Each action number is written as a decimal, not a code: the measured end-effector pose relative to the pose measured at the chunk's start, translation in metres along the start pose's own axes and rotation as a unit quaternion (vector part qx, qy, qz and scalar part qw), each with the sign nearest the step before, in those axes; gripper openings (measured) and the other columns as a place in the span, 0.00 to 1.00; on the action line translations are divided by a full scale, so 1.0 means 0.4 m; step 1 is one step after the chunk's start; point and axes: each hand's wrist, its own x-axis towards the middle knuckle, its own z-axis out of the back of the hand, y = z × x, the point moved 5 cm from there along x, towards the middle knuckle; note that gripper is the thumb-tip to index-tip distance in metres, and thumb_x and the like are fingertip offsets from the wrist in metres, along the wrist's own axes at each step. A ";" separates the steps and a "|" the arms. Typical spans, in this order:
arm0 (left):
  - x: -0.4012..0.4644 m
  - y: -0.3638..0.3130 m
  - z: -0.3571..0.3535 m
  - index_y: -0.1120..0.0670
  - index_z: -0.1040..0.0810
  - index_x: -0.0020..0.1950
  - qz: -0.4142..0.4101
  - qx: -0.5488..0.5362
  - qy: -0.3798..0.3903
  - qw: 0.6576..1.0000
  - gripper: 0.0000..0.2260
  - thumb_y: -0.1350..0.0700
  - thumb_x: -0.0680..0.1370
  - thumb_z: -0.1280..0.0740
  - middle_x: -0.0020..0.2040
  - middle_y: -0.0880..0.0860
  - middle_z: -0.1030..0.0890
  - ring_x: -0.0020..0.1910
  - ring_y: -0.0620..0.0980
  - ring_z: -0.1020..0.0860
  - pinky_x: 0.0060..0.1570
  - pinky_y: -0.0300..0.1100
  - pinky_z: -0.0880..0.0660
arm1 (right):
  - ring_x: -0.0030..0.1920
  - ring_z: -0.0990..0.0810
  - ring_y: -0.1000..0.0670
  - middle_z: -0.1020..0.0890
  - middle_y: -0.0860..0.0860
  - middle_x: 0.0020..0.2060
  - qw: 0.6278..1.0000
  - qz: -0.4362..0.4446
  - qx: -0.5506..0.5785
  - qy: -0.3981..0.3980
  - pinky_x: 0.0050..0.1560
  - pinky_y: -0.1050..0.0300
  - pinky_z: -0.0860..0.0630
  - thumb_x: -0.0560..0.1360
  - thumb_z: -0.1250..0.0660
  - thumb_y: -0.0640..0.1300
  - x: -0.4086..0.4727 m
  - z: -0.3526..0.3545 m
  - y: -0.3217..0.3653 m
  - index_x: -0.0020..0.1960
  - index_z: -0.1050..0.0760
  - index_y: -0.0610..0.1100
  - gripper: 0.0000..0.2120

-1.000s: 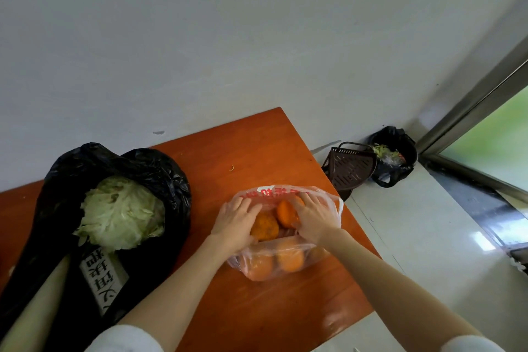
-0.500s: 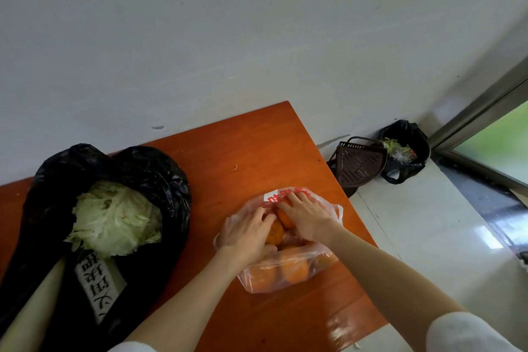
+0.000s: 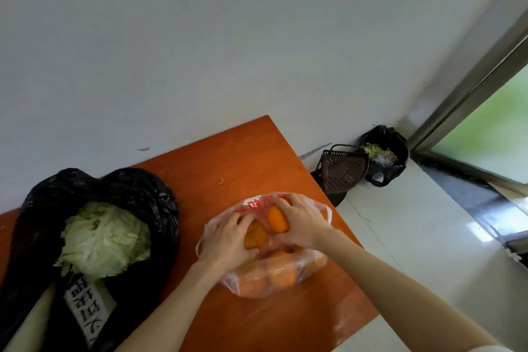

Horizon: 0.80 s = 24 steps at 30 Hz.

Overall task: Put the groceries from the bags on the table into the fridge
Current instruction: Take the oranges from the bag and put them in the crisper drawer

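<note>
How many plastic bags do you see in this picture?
3: a black bag with lettuce on the table's left, a clear bag of oranges under both hands, and a black bag on the floor.

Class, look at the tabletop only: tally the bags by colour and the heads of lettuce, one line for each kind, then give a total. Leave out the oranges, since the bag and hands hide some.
Black bags: 1
Clear bags with red print: 1
Heads of lettuce: 1
Total: 3
</note>
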 end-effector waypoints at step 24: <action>-0.379 -0.707 -0.086 0.45 0.37 0.68 -0.414 -0.073 0.080 0.904 0.31 0.47 0.70 0.27 0.63 0.50 0.36 0.61 0.49 0.33 0.59 0.37 0.34 | 0.62 0.31 0.47 0.36 0.49 0.66 0.771 -0.481 0.269 -0.318 0.60 0.53 0.28 0.68 0.26 0.53 -1.121 -0.065 -0.150 0.70 0.40 0.53 0.36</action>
